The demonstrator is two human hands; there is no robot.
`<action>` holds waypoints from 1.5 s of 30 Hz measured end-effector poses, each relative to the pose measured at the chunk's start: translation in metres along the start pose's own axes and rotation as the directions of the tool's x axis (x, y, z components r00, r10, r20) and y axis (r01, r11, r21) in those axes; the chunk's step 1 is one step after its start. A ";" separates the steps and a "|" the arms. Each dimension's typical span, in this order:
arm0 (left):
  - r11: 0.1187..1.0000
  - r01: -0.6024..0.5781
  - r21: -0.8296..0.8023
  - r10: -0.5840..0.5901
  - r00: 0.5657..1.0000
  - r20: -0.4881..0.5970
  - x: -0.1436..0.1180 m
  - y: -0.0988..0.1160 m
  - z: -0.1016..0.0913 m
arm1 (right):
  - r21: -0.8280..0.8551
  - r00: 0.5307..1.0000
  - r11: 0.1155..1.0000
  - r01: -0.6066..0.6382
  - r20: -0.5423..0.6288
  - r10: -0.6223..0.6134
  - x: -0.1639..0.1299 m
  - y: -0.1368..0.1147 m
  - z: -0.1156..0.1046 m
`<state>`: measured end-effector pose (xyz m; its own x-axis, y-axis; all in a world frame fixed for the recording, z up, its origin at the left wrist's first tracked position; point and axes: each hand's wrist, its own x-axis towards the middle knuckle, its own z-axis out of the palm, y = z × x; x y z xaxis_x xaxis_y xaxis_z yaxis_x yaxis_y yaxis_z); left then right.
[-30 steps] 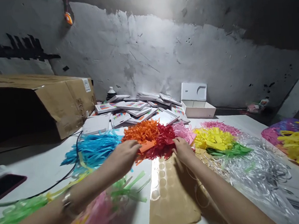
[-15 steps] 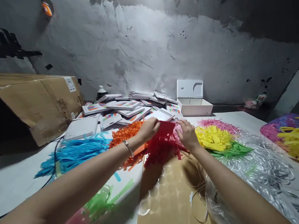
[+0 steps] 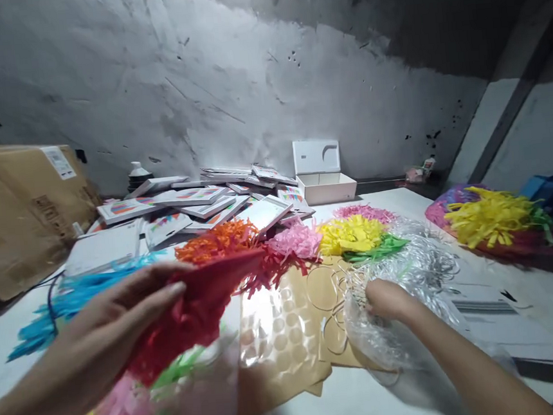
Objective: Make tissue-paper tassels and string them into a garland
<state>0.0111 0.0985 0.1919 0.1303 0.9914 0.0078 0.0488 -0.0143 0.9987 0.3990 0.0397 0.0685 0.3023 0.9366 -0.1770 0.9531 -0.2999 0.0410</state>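
Note:
My left hand point(image 3: 116, 312) holds a bunch of red fringed paper point(image 3: 207, 297) lifted off the table, near me at the left. My right hand point(image 3: 386, 301) rests on a heap of clear and silver shredded film point(image 3: 422, 272), fingers curled into it beside thin loops of string. Between the hands lies a brown backing sheet with round clear stickers point(image 3: 273, 337). Orange point(image 3: 216, 238), pink point(image 3: 296, 239), yellow point(image 3: 351, 233) and blue point(image 3: 71, 293) fringed paper piles lie beyond on the white table point(image 3: 518, 315).
A heap of flat white printed packets point(image 3: 194, 205) sits at the back, with an open white box point(image 3: 322, 177) to its right. A large cardboard box point(image 3: 19, 204) stands at the left. Another yellow and purple fringe pile point(image 3: 490, 218) lies far right. A black cable point(image 3: 49, 298) runs at the left.
My left hand has pulled the red fringed paper off the pile toward me and to the left. My right hand let go of it and moved down to the silver film. The view turned right.

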 end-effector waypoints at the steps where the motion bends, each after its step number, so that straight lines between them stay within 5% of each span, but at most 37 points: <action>1: 0.998 0.067 -0.002 -0.067 0.997 0.035 -0.012 -0.011 0.001 | 0.004 1.000 1.000 -0.010 0.015 0.010 -0.004 -0.002 0.005; 9: 0.980 0.194 -0.051 -0.171 0.941 0.293 -0.069 -0.067 0.033 | 0.054 0.997 0.998 0.014 -0.081 -0.009 -0.022 -0.007 -0.001; 14: 0.936 0.291 -0.200 -0.214 0.918 0.335 -0.094 -0.096 0.045 | 0.098 0.916 0.960 0.261 -0.339 -0.215 -0.091 -0.056 -0.021; 15: 0.933 0.287 -0.218 -0.204 0.919 0.339 -0.100 -0.101 0.047 | 0.110 0.867 0.921 0.373 -0.394 -0.305 -0.110 -0.073 -0.021; 17: 0.936 0.256 -0.244 -0.161 0.923 0.349 -0.110 -0.109 0.052 | 0.110 0.579 0.716 0.690 -0.677 -0.454 -0.143 -0.106 -0.016; 18: 0.938 0.236 -0.255 -0.137 0.925 0.354 -0.115 -0.111 0.055 | 0.082 0.485 0.653 0.752 -0.740 -0.465 -0.155 -0.120 -0.012; 20: 0.944 0.196 -0.267 -0.090 0.928 0.362 -0.123 -0.114 0.058 | 0.117 0.416 0.580 0.806 -0.808 -0.416 -0.168 -0.139 0.000; 21: 0.948 0.174 -0.267 -0.068 0.928 0.366 -0.126 -0.115 0.059 | 0.189 0.448 0.559 0.808 -0.813 -0.372 -0.170 -0.144 0.005; 23: 0.958 0.131 -0.257 -0.026 0.926 0.376 -0.130 -0.117 0.058 | 0.420 0.590 0.489 0.765 -0.762 -0.268 -0.168 -0.146 0.016; 26: 0.973 0.088 -0.212 0.008 0.909 0.416 -0.131 -0.118 0.056 | 0.772 0.826 0.294 0.563 -0.538 -0.169 -0.164 -0.140 0.026; 28: 0.982 0.074 -0.173 0.010 0.899 0.439 -0.131 -0.117 0.055 | 0.903 0.908 0.144 0.405 -0.378 -0.182 -0.164 -0.135 0.027; 30: 0.990 0.049 -0.130 0.012 0.903 0.429 -0.131 -0.117 0.053 | 0.960 0.928 0.015 0.280 -0.266 -0.261 -0.165 -0.131 0.027; 34: 0.997 -0.001 -0.074 0.032 0.908 0.418 -0.131 -0.114 0.048 | 0.982 0.886 -0.119 0.143 -0.181 -0.426 -0.167 -0.123 0.026; 45: 0.922 -0.315 0.226 0.200 0.886 0.419 -0.124 -0.092 0.033 | 0.977 0.900 -0.110 0.182 -0.211 -0.382 -0.173 -0.114 0.027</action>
<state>0.0234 -0.0274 0.0971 0.5404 0.8208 0.1852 0.2280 -0.3547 0.9067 0.2375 -0.0929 0.0676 -0.0889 0.9955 0.0324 -0.0644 0.0267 -0.9976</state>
